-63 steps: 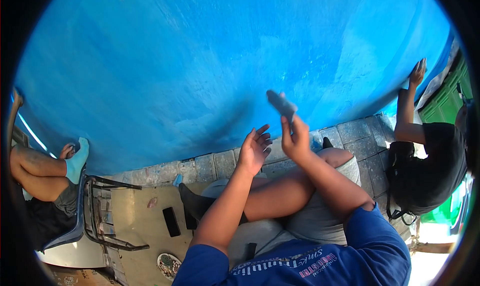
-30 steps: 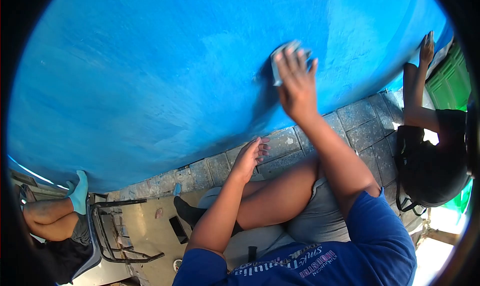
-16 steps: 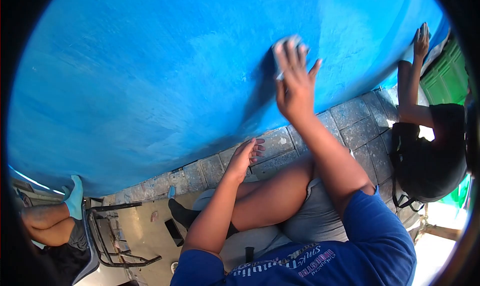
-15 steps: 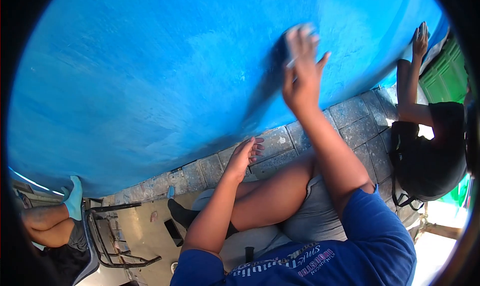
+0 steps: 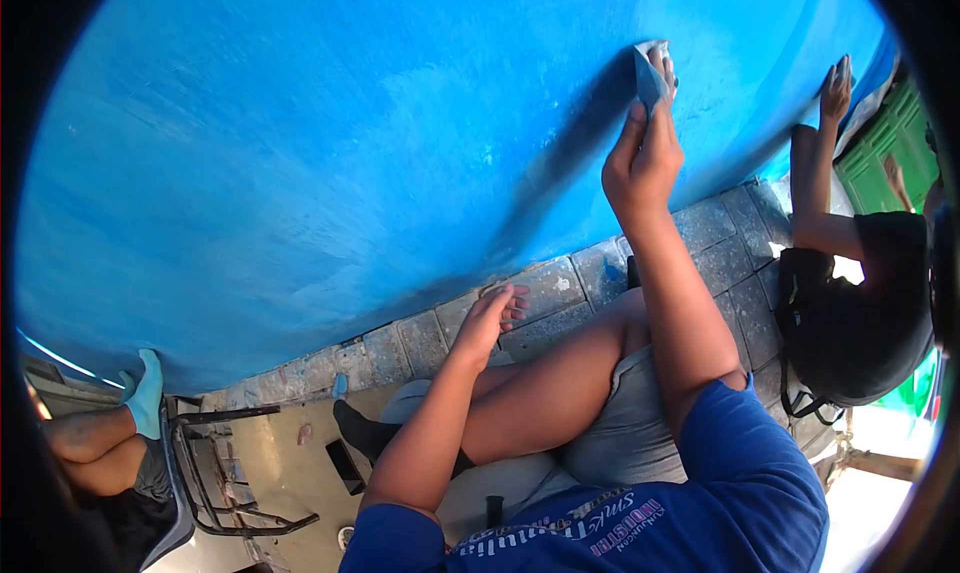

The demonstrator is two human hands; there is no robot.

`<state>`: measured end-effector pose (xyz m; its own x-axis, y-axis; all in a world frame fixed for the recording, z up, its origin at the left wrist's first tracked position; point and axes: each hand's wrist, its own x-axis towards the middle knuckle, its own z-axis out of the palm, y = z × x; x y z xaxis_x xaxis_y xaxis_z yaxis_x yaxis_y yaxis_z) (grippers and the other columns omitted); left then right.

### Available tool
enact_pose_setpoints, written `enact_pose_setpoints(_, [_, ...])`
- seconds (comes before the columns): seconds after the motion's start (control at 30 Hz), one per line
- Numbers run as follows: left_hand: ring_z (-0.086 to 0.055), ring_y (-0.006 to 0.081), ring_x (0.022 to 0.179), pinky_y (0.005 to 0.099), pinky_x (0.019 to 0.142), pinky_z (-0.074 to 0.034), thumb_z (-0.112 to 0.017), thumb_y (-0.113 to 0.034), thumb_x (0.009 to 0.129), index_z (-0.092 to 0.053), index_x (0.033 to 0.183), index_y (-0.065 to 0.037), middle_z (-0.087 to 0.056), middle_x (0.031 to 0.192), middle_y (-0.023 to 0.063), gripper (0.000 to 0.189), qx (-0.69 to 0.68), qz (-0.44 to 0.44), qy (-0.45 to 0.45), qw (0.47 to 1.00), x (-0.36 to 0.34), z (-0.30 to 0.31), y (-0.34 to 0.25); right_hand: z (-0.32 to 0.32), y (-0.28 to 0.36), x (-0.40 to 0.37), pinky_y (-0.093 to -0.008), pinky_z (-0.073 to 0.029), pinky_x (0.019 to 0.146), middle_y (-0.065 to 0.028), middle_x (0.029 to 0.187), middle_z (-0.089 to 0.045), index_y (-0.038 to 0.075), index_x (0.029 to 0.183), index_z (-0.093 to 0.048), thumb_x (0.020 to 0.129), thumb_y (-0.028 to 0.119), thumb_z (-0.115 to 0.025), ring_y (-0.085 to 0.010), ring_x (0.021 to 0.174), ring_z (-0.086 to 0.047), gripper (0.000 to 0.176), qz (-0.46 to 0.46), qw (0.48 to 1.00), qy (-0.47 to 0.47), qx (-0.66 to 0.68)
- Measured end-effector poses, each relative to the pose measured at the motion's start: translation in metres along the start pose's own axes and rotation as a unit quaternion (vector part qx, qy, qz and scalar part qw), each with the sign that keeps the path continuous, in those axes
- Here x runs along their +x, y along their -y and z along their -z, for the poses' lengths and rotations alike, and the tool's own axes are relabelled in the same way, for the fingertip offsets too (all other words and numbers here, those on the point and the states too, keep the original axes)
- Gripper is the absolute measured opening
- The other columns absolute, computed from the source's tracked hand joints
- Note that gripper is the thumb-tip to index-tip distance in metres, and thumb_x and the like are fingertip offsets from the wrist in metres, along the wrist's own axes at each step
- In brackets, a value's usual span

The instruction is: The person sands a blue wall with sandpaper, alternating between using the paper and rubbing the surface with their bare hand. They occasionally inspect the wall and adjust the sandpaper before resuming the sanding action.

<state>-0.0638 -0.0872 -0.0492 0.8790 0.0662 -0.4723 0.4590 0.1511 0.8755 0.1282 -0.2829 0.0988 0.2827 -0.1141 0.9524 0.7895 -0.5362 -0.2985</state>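
A large blue-painted surface (image 5: pixel 300 153) with paler scuffed patches fills the upper part of the head view. My right hand (image 5: pixel 645 168) is closed on a folded piece of sandpaper (image 5: pixel 649 81), grey-blue on its visible side. The sheet is tilted at the blue surface, and a long shadow falls to its left; full contact cannot be made out. Lower down, my left hand (image 5: pixel 488 321) hangs near the bottom edge of the surface. It holds nothing, with the fingers loosely bent and apart.
At the right, a person in black (image 5: pixel 860 313) reaches one hand to the surface, near a green panel (image 5: pixel 885 163). Another person's leg with a light-blue sock (image 5: pixel 148 393) is at left by a metal-framed chair (image 5: pixel 215 473). Grey paving blocks (image 5: pixel 545 288) run along the surface. A phone-like black object (image 5: pixel 345 468) lies below.
My right hand has moved right and turned, bringing the folded sandpaper into plain sight. My left hand has barely shifted. Another hand now shows before the green panel.
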Motion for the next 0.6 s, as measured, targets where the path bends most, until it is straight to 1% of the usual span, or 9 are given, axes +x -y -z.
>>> enact_pose_setpoints(0.03, [-0.058, 0.0086, 0.088, 0.0255, 0.08, -0.041, -0.049, -0.048, 0.103, -0.067, 0.124, -0.01, -0.067, 0.101, -0.0018, 0.046, 0.014, 0.002, 0.002, 1.0, -0.002, -0.001, 0.0, 0.001, 0.001, 0.0, -0.0509, -0.036, 0.115, -0.0285, 0.149, -0.045, -0.008, 0.141, -0.044, 0.098, -0.003, -0.046, -0.0458, 0.139, -0.043, 0.043, 0.016, 1.0, -0.004, -0.005])
enact_pose_setpoints(0.07, [-0.058, 0.0088, 0.09, 0.0264, 0.081, -0.042, -0.049, -0.049, 0.102, -0.067, 0.123, -0.011, -0.067, 0.102, -0.0016, 0.047, 0.028, -0.002, 0.006, 1.0, -0.003, -0.001, -0.001, 0.0, 0.001, 0.0, -0.0509, -0.036, 0.115, -0.0285, 0.149, -0.045, -0.008, 0.141, -0.044, 0.098, -0.003, -0.046, -0.0458, 0.139, -0.043, 0.043, 0.015, 1.0, -0.008, -0.005])
enact_pose_setpoints(0.13, [-0.057, 0.0088, 0.091, 0.0268, 0.082, -0.041, -0.049, -0.048, 0.103, -0.067, 0.123, -0.011, -0.067, 0.102, -0.0016, 0.046, 0.043, -0.007, 0.005, 0.999, -0.001, 0.0, -0.004, 0.002, 0.003, 0.0, -0.0489, -0.039, 0.113, -0.0287, 0.148, -0.045, -0.006, 0.144, -0.043, 0.095, -0.007, -0.046, -0.046, 0.138, -0.044, 0.049, 0.068, 0.998, 0.016, -0.005])
enact_pose_setpoints(0.23, [-0.058, 0.0095, 0.092, 0.0274, 0.082, -0.042, -0.049, -0.044, 0.104, -0.066, 0.124, -0.01, -0.068, 0.103, -0.0008, 0.043, 0.076, -0.017, 0.001, 0.997, -0.001, -0.004, -0.004, 0.001, 0.008, 0.005, -0.0474, -0.04, 0.113, -0.0282, 0.149, -0.045, -0.005, 0.146, -0.041, 0.093, -0.008, -0.046, -0.0456, 0.139, -0.043, 0.053, 0.038, 0.997, 0.063, -0.021])
enact_pose_setpoints(0.3, [-0.058, 0.0101, 0.093, 0.0276, 0.082, -0.042, -0.048, -0.041, 0.105, -0.065, 0.126, -0.01, -0.068, 0.103, 0.0, 0.041, 0.096, -0.028, -0.008, 0.995, 0.0, -0.006, -0.004, -0.001, 0.01, 0.002, -0.0484, -0.038, 0.115, -0.0285, 0.15, -0.043, -0.005, 0.148, -0.039, 0.09, -0.01, -0.046, -0.0455, 0.14, -0.041, 0.058, 0.041, 0.997, 0.066, -0.014])
enact_pose_setpoints(0.4, [-0.058, 0.0106, 0.095, 0.0282, 0.084, -0.041, -0.048, -0.041, 0.105, -0.064, 0.127, -0.011, -0.068, 0.105, 0.0001, 0.041, 0.119, -0.032, 0.002, 0.992, -0.002, -0.008, -0.002, -0.008, 0.017, -0.026, -0.0502, -0.033, 0.118, -0.0301, 0.152, -0.039, -0.005, 0.151, -0.034, 0.086, -0.012, -0.044, -0.0463, 0.143, -0.036, 0.066, 0.003, 0.995, 0.101, 0.004])
enact_pose_setpoints(0.5, [-0.057, 0.0111, 0.097, 0.0285, 0.086, -0.041, -0.048, -0.04, 0.105, -0.063, 0.129, -0.01, -0.067, 0.107, 0.0004, 0.041, 0.14, -0.031, 0.011, 0.99, -0.002, -0.011, -0.005, -0.008, 0.004, -0.02, -0.0488, -0.031, 0.118, -0.0299, 0.153, -0.038, -0.006, 0.151, -0.033, 0.087, -0.012, -0.044, -0.0447, 0.144, -0.035, 0.066, 0.024, 0.997, 0.066, -0.019])
enact_pose_setpoints(0.57, [-0.057, 0.0116, 0.098, 0.0288, 0.087, -0.042, -0.048, -0.039, 0.106, -0.062, 0.131, -0.011, -0.067, 0.108, 0.0003, 0.04, 0.132, -0.043, 0.025, 0.99, -0.004, -0.012, -0.005, -0.004, -0.004, 0.004, -0.045, -0.032, 0.118, -0.0307, 0.154, -0.035, -0.004, 0.151, -0.035, 0.093, -0.007, -0.046, -0.0415, 0.146, -0.032, 0.059, -0.085, 0.996, 0.004, -0.004])
enact_pose_setpoints(0.6, [-0.057, 0.0116, 0.098, 0.0288, 0.087, -0.042, -0.048, -0.039, 0.106, -0.062, 0.131, -0.011, -0.067, 0.108, 0.0003, 0.04, 0.128, -0.041, 0.024, 0.991, -0.007, -0.013, -0.002, -0.004, -0.01, 0.004, -0.0449, -0.031, 0.119, -0.031, 0.155, -0.034, -0.003, 0.151, -0.036, 0.094, -0.007, -0.047, -0.0416, 0.146, -0.031, 0.058, -0.136, 0.991, 0.008, 0.003])
